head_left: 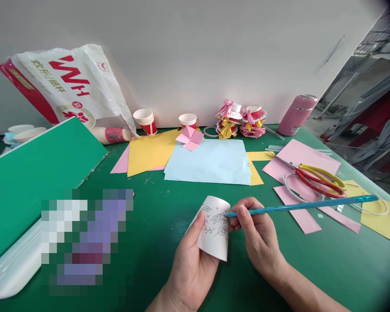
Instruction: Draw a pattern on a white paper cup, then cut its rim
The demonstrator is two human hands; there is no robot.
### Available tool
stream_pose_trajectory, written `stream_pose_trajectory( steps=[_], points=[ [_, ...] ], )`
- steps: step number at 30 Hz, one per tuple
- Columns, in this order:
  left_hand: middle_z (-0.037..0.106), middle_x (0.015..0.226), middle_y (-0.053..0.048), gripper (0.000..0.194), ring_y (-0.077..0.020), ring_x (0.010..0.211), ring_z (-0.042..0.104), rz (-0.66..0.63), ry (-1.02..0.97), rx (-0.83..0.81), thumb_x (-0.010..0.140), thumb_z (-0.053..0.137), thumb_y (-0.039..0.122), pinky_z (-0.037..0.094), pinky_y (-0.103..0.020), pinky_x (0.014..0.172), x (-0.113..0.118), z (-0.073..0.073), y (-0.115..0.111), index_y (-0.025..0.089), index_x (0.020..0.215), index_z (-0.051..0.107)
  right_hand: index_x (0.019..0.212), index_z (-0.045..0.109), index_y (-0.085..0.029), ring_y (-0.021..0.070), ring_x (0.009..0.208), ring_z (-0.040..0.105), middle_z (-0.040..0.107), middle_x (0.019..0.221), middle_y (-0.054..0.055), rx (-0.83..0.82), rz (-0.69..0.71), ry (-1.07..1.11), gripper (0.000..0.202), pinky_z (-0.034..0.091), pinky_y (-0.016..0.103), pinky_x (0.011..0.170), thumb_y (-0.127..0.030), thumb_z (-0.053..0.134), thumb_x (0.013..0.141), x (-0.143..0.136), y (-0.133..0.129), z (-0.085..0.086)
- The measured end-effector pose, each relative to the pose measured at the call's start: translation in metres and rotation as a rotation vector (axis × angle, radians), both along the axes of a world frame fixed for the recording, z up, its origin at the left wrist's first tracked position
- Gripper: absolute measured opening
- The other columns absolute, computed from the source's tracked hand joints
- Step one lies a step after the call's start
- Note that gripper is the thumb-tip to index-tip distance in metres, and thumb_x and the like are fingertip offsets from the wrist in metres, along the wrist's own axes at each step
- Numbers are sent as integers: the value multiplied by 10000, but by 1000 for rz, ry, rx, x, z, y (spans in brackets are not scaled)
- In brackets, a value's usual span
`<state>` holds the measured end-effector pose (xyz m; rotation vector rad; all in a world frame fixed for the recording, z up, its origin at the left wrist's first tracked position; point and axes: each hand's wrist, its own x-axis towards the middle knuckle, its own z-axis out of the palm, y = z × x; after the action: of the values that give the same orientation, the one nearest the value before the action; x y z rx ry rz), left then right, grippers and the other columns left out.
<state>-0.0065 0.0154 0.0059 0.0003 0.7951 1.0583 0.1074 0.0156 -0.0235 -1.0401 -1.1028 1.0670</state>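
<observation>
A white paper cup with grey leaf sprigs and small red marks drawn on it lies tilted in my left hand, whose thumb presses on its side. My right hand pinches a long blue pencil near its left end, and the tip meets the cup's drawn surface close to the right edge. Beyond the hands lies a light blue sheet, with a folded pink paper piece on its far edge and yellow paper at its left.
Scissors and a white cord lie over pink paper at right. A pink bottle, decorated cups and plain cups line the wall. At left are a large plastic bag, a green board and a blurred purple object.
</observation>
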Motion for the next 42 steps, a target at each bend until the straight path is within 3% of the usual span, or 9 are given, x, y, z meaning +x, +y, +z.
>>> stream_pose_trajectory(
  steps=[18,27,42],
  points=[
    [687,920,-121,225,-219,881,637,20,14,-8,833,509,223,502,-346,823,1,-1,-1,81,965,624,776,489,-229,98,548,484,508,601,-46,-18,-6,-106,175,451,192,497,-350,453,897,0,0,-2],
    [683,940,-127,246,-250,996,597,37,-2,-22,825,525,218,480,-363,864,0,1,-1,79,1004,619,766,489,-221,113,551,471,490,600,-38,-4,-3,-175,175,425,221,492,-340,460,890,2,1,-5],
    [687,938,-115,261,-223,904,631,47,-3,-63,808,553,207,481,-363,855,2,-1,-2,94,1039,598,763,488,-223,128,544,472,493,591,-30,-28,-15,-245,186,394,237,472,-361,460,884,2,-1,-4]
  ],
)
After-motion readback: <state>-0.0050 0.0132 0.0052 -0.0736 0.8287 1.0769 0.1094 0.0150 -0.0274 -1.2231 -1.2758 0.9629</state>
